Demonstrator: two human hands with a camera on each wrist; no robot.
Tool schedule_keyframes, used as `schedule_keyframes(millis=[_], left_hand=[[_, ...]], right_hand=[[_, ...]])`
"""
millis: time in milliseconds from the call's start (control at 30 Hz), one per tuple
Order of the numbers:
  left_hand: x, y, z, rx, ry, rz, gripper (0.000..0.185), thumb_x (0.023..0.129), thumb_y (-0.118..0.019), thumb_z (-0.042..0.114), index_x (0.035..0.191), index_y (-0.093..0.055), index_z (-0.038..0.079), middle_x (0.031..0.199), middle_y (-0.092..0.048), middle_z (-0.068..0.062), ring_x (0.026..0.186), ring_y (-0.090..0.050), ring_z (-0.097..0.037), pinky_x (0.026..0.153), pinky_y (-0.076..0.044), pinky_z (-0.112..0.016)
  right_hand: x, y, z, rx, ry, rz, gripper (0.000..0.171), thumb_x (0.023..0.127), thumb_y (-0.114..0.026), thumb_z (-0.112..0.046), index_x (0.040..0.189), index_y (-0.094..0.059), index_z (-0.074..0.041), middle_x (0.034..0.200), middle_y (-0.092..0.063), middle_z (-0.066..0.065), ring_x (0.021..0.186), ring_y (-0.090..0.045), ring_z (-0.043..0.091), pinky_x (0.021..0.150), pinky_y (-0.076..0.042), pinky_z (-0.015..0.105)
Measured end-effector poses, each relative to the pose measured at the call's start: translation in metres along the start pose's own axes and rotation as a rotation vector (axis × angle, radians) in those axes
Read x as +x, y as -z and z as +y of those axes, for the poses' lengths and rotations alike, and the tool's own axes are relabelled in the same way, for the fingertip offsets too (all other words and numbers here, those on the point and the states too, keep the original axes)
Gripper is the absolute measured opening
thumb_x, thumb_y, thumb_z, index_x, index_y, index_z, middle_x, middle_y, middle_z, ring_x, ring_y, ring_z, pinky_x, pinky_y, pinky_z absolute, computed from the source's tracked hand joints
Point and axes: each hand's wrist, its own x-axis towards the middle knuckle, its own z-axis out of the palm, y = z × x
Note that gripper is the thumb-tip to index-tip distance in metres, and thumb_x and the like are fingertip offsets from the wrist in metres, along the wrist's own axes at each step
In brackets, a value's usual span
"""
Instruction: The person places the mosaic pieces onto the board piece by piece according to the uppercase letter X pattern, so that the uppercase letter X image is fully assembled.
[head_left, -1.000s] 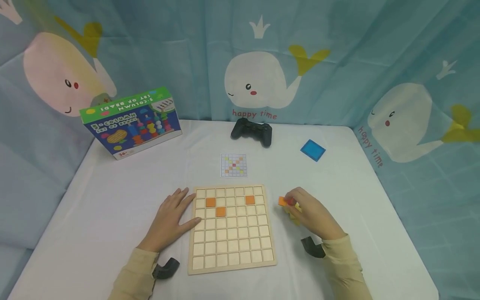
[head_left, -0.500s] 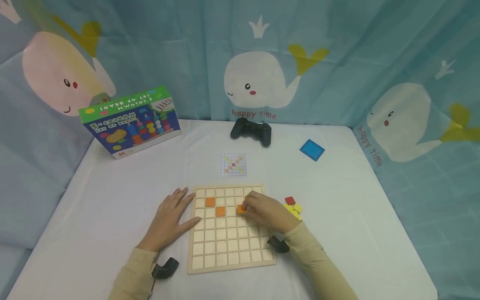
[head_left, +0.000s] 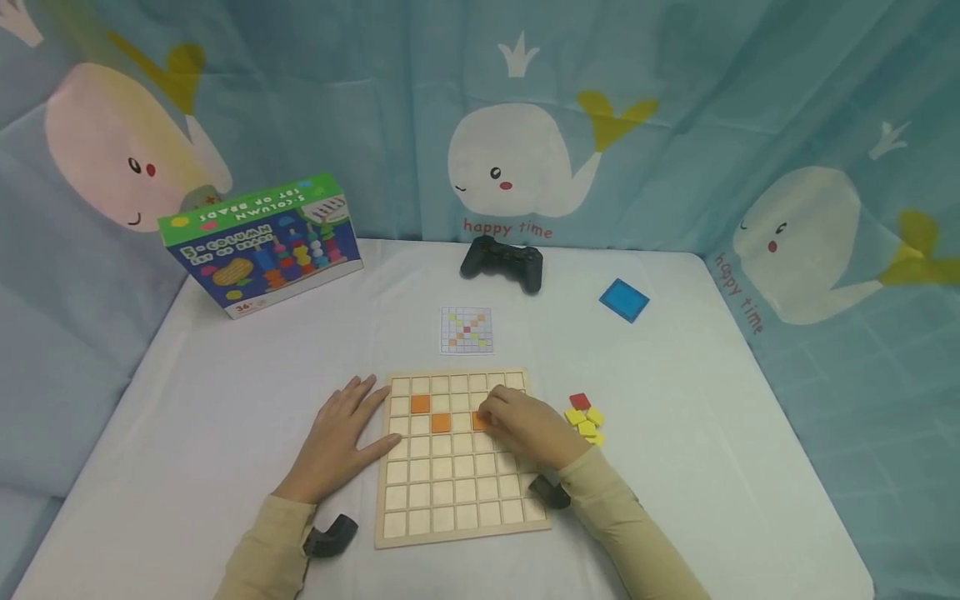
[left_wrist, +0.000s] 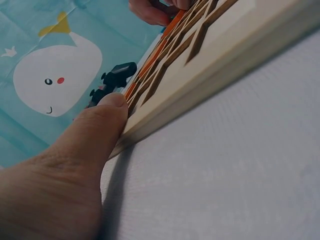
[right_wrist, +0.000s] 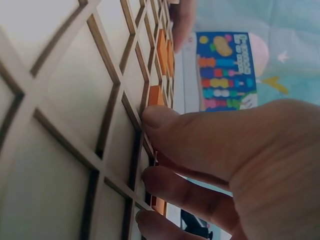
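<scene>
A square wooden grid board (head_left: 442, 495) lies on the white table. My left hand (head_left: 341, 442) rests at its left edge with fingers spread and straight; the thumb (left_wrist: 114, 102) touches the rim in the left wrist view. Over the board's upper right, my right hand (head_left: 534, 427) pinches an orange tile (head_left: 477, 422) at a cell in the third row. That tile (right_wrist: 156, 94) shows beside the thumb in the right wrist view. Two more orange tiles, one in the second row (head_left: 421, 404) and one in the third (head_left: 441, 423), sit in cells. The right hand hides part of the board.
Right of the board lie a red tile (head_left: 580, 402) and several yellow tiles (head_left: 586, 428). Behind the board is a printed pattern card (head_left: 467, 331). Farther back are a black game controller (head_left: 502, 263), a blue square tray (head_left: 624, 300) and a toy box (head_left: 262, 250).
My right hand has moved left from the loose tiles to the board, carrying an orange tile, and has lowered it at a third-row cell. The left hand has stayed put.
</scene>
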Motion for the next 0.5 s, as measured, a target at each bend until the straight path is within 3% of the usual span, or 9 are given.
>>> schedule_keyframes(millis=[500], left_hand=[[0.0007,-0.0002,0.0005,0.000,0.006,-0.009,0.079,0.083,-0.065,0.057,0.145,-0.041,0.016,0.153,-0.033,-0.013,0.143,-0.023,-0.035,0.117,-0.017,-0.055]], right_hand=[[0.0025,0.0024,-0.0008,-0.003,0.009,0.004,0.014,0.089,-0.070,-0.018,0.101,-0.066,-0.014,0.096,-0.061,-0.006,0.086,-0.058,0.005,0.076,-0.053,0.017]])
